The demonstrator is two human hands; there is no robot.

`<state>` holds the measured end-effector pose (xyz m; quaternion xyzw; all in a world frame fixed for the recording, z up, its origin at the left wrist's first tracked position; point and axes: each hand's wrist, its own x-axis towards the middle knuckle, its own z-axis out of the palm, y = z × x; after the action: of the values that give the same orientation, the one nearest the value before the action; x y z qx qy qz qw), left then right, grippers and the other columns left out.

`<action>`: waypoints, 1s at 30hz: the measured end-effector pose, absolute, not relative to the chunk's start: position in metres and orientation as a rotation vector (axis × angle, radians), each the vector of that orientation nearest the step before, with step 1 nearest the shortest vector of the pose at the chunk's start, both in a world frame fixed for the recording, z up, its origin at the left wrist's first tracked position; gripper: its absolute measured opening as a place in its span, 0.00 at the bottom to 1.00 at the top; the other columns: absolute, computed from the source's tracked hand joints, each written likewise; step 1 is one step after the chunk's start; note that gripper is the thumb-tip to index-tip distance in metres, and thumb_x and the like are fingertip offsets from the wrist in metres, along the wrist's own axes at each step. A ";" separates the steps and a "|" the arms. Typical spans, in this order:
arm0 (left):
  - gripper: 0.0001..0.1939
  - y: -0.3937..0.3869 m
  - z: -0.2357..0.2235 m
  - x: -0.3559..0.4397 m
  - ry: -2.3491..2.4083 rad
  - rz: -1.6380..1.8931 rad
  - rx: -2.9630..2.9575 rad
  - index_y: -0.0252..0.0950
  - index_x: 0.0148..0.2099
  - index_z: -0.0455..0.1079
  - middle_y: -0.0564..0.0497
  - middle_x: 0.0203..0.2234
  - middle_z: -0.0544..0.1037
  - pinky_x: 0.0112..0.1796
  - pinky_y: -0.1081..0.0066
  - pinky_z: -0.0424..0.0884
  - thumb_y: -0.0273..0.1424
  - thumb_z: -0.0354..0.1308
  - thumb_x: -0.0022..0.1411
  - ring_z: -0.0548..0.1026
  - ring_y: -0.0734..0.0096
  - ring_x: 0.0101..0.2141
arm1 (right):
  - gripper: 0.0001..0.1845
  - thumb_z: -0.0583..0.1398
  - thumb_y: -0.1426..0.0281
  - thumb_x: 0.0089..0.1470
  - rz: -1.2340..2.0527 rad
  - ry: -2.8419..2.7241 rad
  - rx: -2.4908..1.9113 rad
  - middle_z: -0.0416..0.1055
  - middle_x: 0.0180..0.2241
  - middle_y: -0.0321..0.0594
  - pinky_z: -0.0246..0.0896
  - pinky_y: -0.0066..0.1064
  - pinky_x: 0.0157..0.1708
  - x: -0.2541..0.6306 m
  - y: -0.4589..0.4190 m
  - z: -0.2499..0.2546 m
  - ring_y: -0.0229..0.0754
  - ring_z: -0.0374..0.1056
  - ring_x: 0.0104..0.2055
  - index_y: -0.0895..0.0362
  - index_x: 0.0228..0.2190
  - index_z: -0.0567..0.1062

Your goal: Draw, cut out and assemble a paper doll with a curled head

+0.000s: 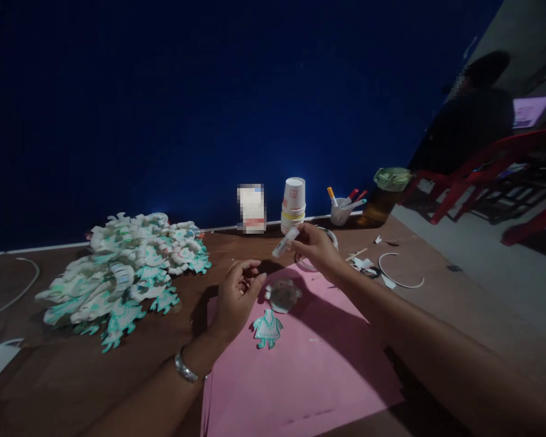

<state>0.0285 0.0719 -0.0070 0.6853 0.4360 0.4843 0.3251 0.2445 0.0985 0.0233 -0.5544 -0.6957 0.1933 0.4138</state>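
Observation:
My right hand (316, 249) is closed on a small pale tube with faint print (285, 242), pinched between thumb and fingers above the top edge of the pink paper (327, 376). My left hand (239, 294) hovers at that paper's left side, fingers loosely curled and thumb apart, with nothing in it. Between and below the hands lies a round whitish piece with a grey middle (283, 295), perhaps cut from a paper cup. Just beneath it rests a paper cut-out of a dressed figure (267, 329), outlined in green.
At left is a heap of similar green-marked paper pieces (131, 267). Along the blue wall (209, 121) stand stacked paper cups (293, 203) and a cup of markers (340, 212). White curved strips (403, 285) and scraps lie right. A person (468, 121) sits beyond, near red chairs (477, 170).

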 end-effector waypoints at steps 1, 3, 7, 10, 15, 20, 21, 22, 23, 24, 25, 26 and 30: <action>0.17 0.070 -0.007 0.029 1.115 1.255 1.776 0.38 0.51 0.71 0.48 0.39 0.76 0.38 0.71 0.73 0.35 0.61 0.61 0.76 0.70 0.36 | 0.13 0.54 0.68 0.63 0.556 -1.728 -1.340 0.76 0.35 0.42 0.68 0.30 0.31 0.241 0.089 0.024 0.41 0.74 0.34 0.60 0.48 0.68; 0.22 0.065 -0.005 0.029 1.056 1.213 1.788 0.38 0.56 0.69 0.47 0.43 0.78 0.41 0.69 0.74 0.36 0.63 0.60 0.77 0.67 0.39 | 0.15 0.56 0.67 0.62 0.720 -1.668 -1.219 0.75 0.35 0.40 0.67 0.27 0.28 0.235 0.070 0.022 0.40 0.74 0.34 0.59 0.49 0.66; 0.14 0.052 0.005 0.030 1.020 1.132 1.988 0.38 0.48 0.75 0.48 0.38 0.80 0.37 0.70 0.73 0.34 0.64 0.60 0.77 0.67 0.36 | 0.14 0.68 0.67 0.52 1.342 -1.199 -0.822 0.73 0.31 0.35 0.64 0.24 0.26 0.229 0.042 0.018 0.35 0.70 0.29 0.56 0.39 0.72; 0.09 0.044 0.011 0.030 1.028 1.144 2.097 0.39 0.45 0.77 0.52 0.31 0.81 0.31 0.73 0.69 0.31 0.63 0.61 0.75 0.72 0.29 | 0.13 0.69 0.65 0.52 1.403 -1.182 -0.800 0.72 0.28 0.35 0.63 0.25 0.28 0.229 0.032 0.019 0.35 0.68 0.28 0.58 0.34 0.73; 0.10 0.042 0.012 0.031 1.012 1.117 2.165 0.39 0.45 0.78 0.54 0.28 0.79 0.27 0.75 0.66 0.28 0.65 0.60 0.72 0.74 0.25 | 0.13 0.70 0.64 0.50 1.403 -1.146 -0.806 0.71 0.28 0.34 0.62 0.25 0.29 0.228 0.027 0.015 0.35 0.68 0.28 0.58 0.33 0.75; 0.12 0.047 0.015 0.027 0.946 1.075 2.268 0.39 0.47 0.76 0.52 0.33 0.76 0.32 0.73 0.68 0.35 0.64 0.62 0.71 0.73 0.30 | 0.12 0.64 0.60 0.58 1.236 -1.224 -0.815 0.72 0.33 0.38 0.65 0.30 0.34 0.222 0.022 0.008 0.39 0.68 0.33 0.57 0.34 0.74; 0.14 0.047 0.016 0.025 0.943 1.105 2.270 0.38 0.49 0.75 0.51 0.35 0.75 0.33 0.72 0.68 0.36 0.64 0.62 0.71 0.72 0.31 | 0.12 0.61 0.60 0.61 1.109 -1.329 -0.876 0.72 0.32 0.38 0.64 0.30 0.34 0.223 0.020 0.008 0.39 0.67 0.33 0.57 0.34 0.73; 0.18 0.047 0.018 0.023 0.937 1.133 2.260 0.38 0.53 0.72 0.50 0.36 0.74 0.33 0.72 0.69 0.38 0.63 0.62 0.71 0.72 0.31 | 0.12 0.59 0.61 0.63 0.951 -1.466 -0.943 0.71 0.30 0.38 0.62 0.29 0.33 0.224 0.019 0.008 0.39 0.65 0.32 0.57 0.33 0.72; 0.21 0.047 0.020 0.022 0.923 1.144 2.251 0.38 0.56 0.70 0.50 0.37 0.73 0.33 0.72 0.69 0.38 0.63 0.62 0.70 0.72 0.31 | 0.12 0.59 0.61 0.63 0.779 -1.615 -1.004 0.70 0.29 0.38 0.59 0.29 0.31 0.225 0.017 0.007 0.38 0.64 0.30 0.57 0.32 0.72; 0.23 0.046 0.021 0.021 0.895 1.128 2.261 0.39 0.58 0.68 0.51 0.36 0.73 0.33 0.73 0.69 0.38 0.63 0.63 0.70 0.73 0.31 | 0.12 0.59 0.62 0.63 0.615 -1.761 -1.039 0.69 0.28 0.38 0.56 0.28 0.29 0.226 0.016 0.006 0.38 0.62 0.29 0.57 0.32 0.72; 0.22 0.044 0.022 0.021 0.859 1.098 2.284 0.39 0.58 0.68 0.51 0.36 0.73 0.33 0.73 0.69 0.37 0.63 0.63 0.71 0.72 0.31 | 0.11 0.59 0.63 0.62 0.485 -1.881 -1.050 0.69 0.28 0.38 0.54 0.28 0.28 0.227 0.016 0.005 0.38 0.61 0.28 0.57 0.32 0.73; 0.20 0.043 0.022 0.022 0.823 1.065 2.313 0.39 0.57 0.69 0.51 0.35 0.74 0.34 0.72 0.69 0.35 0.62 0.64 0.71 0.72 0.32 | 0.10 0.60 0.63 0.62 0.396 -1.967 -1.045 0.69 0.29 0.39 0.53 0.28 0.27 0.227 0.015 0.004 0.38 0.60 0.28 0.58 0.33 0.73; 0.10 0.039 0.020 0.028 0.843 1.058 2.267 0.37 0.49 0.74 0.50 0.36 0.78 0.39 0.71 0.69 0.29 0.58 0.66 0.74 0.71 0.35 | 0.07 0.62 0.67 0.60 0.432 -1.918 -1.017 0.70 0.31 0.41 0.57 0.30 0.31 0.224 0.015 0.006 0.40 0.64 0.32 0.59 0.35 0.76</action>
<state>0.0284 0.0389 0.0197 0.8318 0.3093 0.3884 0.2483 0.2235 0.0154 0.0062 -0.4108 -0.7750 0.1744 0.4475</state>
